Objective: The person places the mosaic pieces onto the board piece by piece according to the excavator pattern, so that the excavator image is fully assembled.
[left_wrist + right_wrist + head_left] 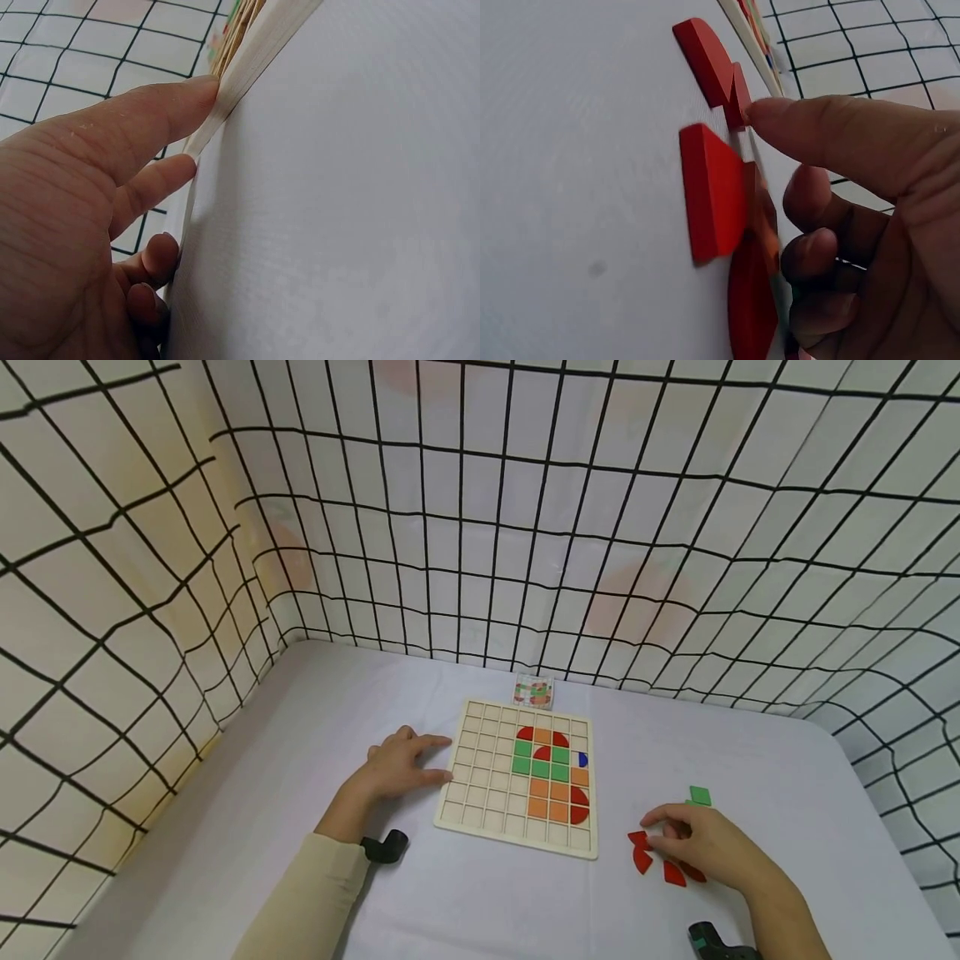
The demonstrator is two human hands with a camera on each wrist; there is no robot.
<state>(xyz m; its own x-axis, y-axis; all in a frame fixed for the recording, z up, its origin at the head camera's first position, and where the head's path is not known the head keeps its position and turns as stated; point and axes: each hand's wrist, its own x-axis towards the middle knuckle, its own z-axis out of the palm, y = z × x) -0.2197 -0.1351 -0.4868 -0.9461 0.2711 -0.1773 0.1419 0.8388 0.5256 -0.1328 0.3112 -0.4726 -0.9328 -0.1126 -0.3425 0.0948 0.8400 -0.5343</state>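
My left hand [399, 764] rests at the left edge of a cream gridded board [480, 810]. Its thumb and a finger touch that edge, spread apart, as the left wrist view also shows. On the right half of the board sit red, orange, green and blue pieces. My right hand [701, 843] is low over several loose red pieces [674, 873] on the table. In the right wrist view its thumb tip reaches a small red piece [739, 97], beside a larger red piece [712, 195]. The index fingertip is hidden there; the other fingers curl loosely.
A green square tile [700, 796] lies beyond the right hand. Behind the board stands a small card with a coloured pattern [533, 692]. White cloth covers the table [480, 902], and a black wire grid [487, 527] borders its back and sides.
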